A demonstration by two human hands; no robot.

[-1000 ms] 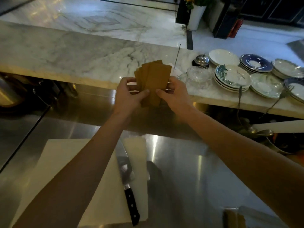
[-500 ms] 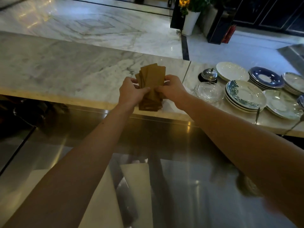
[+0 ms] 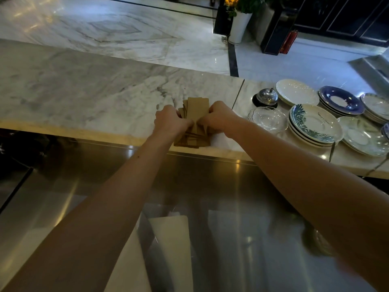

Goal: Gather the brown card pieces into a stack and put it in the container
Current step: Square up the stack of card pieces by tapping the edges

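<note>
Hands met over the marble desk (image 3: 88, 98), two of them, each closed around one bundle of brown card pieces (image 3: 196, 111). The left hand (image 3: 170, 122) pinched the bundle's left side and the right hand (image 3: 217, 119) pinched its right side, thumbs meeting near the middle of the front card. Both grips were narrow, fingers curled tight against the cards with no gap showing. The cards stood roughly upright and slightly fanned, several top corners peeking out on the left behind the front piece; their number could not be counted. The lower ends splayed out just above or on the desk near its front edge; contact could not be told.

Just to the right stood one small metal bell (image 3: 267, 97) and one clear glass saucer (image 3: 268, 119). Beyond those lay crockery in about five visible groups: one white plate (image 3: 296, 92), one stack of leaf-patterned plates (image 3: 314, 124), one stack of blue-rimmed plates (image 3: 341, 101), one pale plate (image 3: 363, 137), and another stack (image 3: 376, 106) at the frame edge. Below the marble ran a steel counter, where one white cutting board (image 3: 170, 249) lay blurred between the forearms.
</note>
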